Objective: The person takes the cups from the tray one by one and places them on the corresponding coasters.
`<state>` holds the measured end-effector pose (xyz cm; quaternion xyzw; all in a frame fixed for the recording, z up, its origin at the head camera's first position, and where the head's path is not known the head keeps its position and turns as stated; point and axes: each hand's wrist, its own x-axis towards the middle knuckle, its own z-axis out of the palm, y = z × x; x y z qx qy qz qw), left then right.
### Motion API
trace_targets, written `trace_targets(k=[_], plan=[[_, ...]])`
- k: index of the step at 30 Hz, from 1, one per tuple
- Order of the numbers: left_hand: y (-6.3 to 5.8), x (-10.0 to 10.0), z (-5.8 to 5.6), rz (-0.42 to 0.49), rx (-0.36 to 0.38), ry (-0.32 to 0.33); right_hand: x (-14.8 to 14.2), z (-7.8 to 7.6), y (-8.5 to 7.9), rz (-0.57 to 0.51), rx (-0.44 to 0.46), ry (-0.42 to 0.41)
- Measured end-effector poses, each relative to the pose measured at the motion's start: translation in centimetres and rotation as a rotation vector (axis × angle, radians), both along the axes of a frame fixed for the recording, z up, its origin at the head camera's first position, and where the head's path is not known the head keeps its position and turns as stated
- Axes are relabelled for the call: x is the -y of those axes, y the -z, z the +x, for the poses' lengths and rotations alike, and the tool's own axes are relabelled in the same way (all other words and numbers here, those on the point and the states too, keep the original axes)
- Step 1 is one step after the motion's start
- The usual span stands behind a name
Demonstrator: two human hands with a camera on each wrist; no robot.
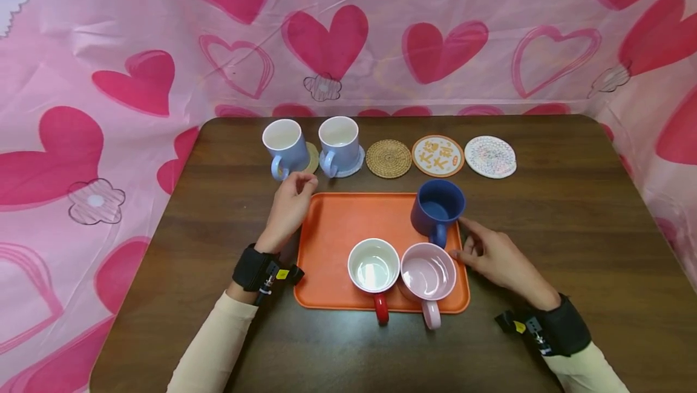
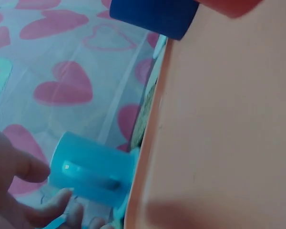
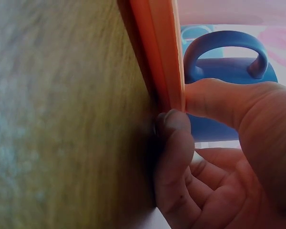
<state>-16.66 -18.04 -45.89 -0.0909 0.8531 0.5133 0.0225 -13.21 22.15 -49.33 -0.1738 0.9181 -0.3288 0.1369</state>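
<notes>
Two hands frame the orange tray (image 1: 337,224) at mid-frame: the right hand (image 1: 492,257), fingers pinching the tray's right rim, sits just right of the dark blue mug (image 1: 437,207), while the left hand (image 1: 288,205), loosely open and empty, hovers below the light blue mug (image 1: 285,144).

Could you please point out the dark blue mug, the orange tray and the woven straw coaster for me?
dark blue mug (image 1: 430,219), head view, on its outer wall below the rim.
orange tray (image 1: 337,230), head view, on the bare floor of its left half.
woven straw coaster (image 1: 388,158), head view, at its centre.
</notes>
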Motion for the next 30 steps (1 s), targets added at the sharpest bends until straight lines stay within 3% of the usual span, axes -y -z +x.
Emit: trace_targets(k=[5, 12, 20, 30], plan=[[0.2, 1.1, 0.5, -0.113, 0.017, 0.066, 0.0, -0.1, 0.0, 0.001, -0.009, -0.002], [1.1, 1.9, 0.3, -0.262, -0.013, 0.142, -0.1, -0.1, -0.3, -0.001, 0.016, 0.004], [1.2, 2.2, 0.2, -0.343, -0.002, 0.190, -0.1, -0.2, -0.5, 0.010, -0.003, -0.003], [1.9, 2.0, -0.9, -0.509, -0.095, 0.307, -0.2, -0.2, -0.3, -0.004, 0.006, -0.005]])
